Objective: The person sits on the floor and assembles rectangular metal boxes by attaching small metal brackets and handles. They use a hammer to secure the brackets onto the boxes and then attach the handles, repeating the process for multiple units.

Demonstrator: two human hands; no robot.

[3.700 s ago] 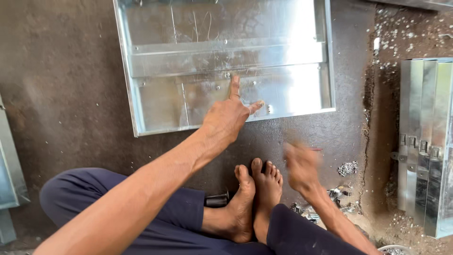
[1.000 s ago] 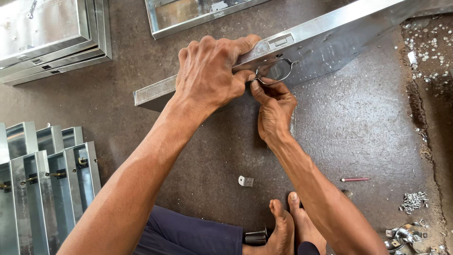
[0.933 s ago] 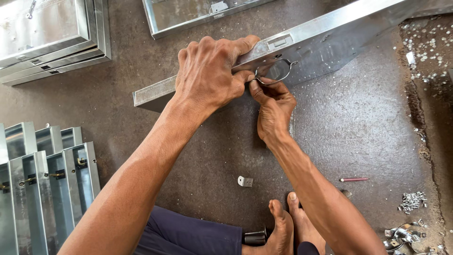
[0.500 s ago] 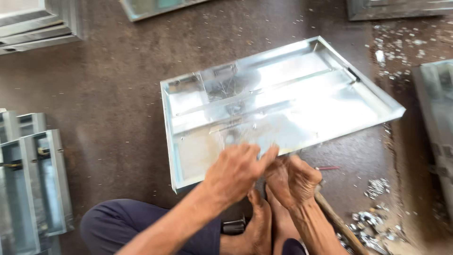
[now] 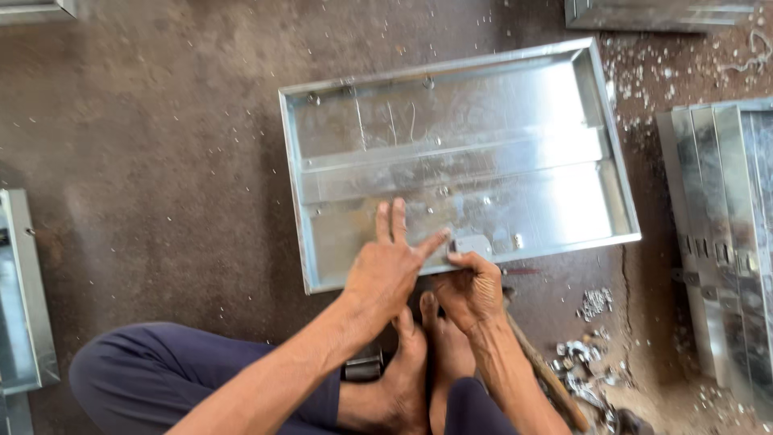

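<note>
Centrally, on the dark concrete floor (image 5: 161, 161): a shallow rectangular galvanised sheet-metal tray (image 5: 564, 193), open side up, with a raised fold running across its middle. Near edge just ahead of two bare feet (image 5: 419, 354), soles together, between legs in dark blue trousers (image 5: 185, 379).

Left hand (image 5: 390, 270): laid palm-down over the tray's near rim, forearm angled up from lower left. Fingers spread, index and middle extended flat on the tray floor, thumb out to the right toward a small flat metal latch plate (image 5: 471, 244) at the rim.

Right hand (image 5: 471, 290): knuckles up at the tray's near edge, wrist bent, fingers curled together, tips touching the latch plate from below. Pinching or only pressing: could not be told.

Beside the right forearm: a wooden handle (image 5: 539, 366), lying aslant. Further right: a scatter of small metal offcuts (image 5: 592, 302). At right edge: stacked galvanised panels (image 5: 725, 234). At left edge: another galvanised panel (image 5: 24, 298).
</note>
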